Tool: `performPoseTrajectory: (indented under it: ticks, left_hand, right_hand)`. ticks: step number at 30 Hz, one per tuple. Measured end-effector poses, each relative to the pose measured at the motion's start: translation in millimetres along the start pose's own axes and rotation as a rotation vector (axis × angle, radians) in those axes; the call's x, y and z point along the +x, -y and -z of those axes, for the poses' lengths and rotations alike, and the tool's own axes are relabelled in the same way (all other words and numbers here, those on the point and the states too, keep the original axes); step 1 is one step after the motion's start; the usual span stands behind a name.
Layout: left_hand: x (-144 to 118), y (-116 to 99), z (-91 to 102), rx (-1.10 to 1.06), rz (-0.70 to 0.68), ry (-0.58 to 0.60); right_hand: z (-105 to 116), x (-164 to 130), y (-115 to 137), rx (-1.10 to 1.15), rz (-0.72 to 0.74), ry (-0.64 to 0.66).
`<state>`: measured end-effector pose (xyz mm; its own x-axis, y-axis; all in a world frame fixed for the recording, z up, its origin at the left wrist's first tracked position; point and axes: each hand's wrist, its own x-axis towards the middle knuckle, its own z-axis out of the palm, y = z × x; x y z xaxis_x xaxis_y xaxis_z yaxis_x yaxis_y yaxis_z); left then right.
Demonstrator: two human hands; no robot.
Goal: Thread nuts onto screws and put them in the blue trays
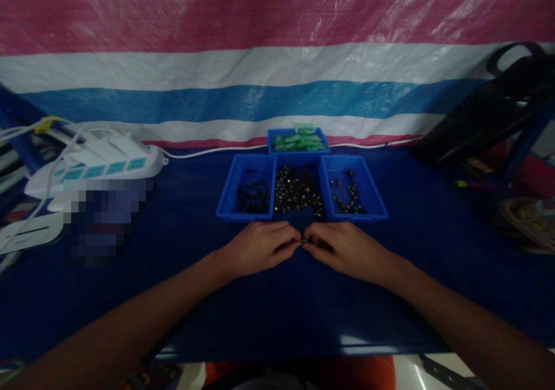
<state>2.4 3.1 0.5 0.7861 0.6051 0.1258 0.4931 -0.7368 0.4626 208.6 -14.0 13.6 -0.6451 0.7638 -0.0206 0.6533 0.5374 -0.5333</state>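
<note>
My left hand (262, 246) and my right hand (342, 248) meet fingertip to fingertip over the dark blue table, just in front of the bins. Both are closed in a pinch around one small metallic part (304, 241), mostly hidden by the fingers. Behind my left hand stands a blue bin (222, 205) holding black screw-like pieces (254, 196). Many small shiny metal fittings (297, 190) are heaped between the bins. Beyond my right hand, another blue bin (375, 196) contains several dark metal assembled pieces (352, 196).
A third blue bin (299, 157) with green plastic packets (301, 140) is at the back. On the left lies a white power strip (147, 161) with plugs and cables. A black bottle (472, 112) leans at the right, near a basket (520, 225). A striped tarp (243, 66) hangs behind.
</note>
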Motion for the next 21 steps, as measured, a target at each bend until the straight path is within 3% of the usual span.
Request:
performPoseTrajectory:
  ticks: [7,14,21]
  left_hand:
    - [2.4,-3.3,-0.6,-0.163,0.024,-0.039]
    - [-1.1,-4.0,-1.7,-0.157,0.032,-0.04]
    - [4.1,-4.9,3.4,-0.105,0.004,0.066]
  right_hand:
    - [-2.1,-0.9,-1.0,0.039,-0.018,-0.025]
    - [-4.5,-0.3,1.6,0.059,-0.024,-0.025]
    - [-6.3,-1.3,0.0,-0.065,0.001,-0.004]
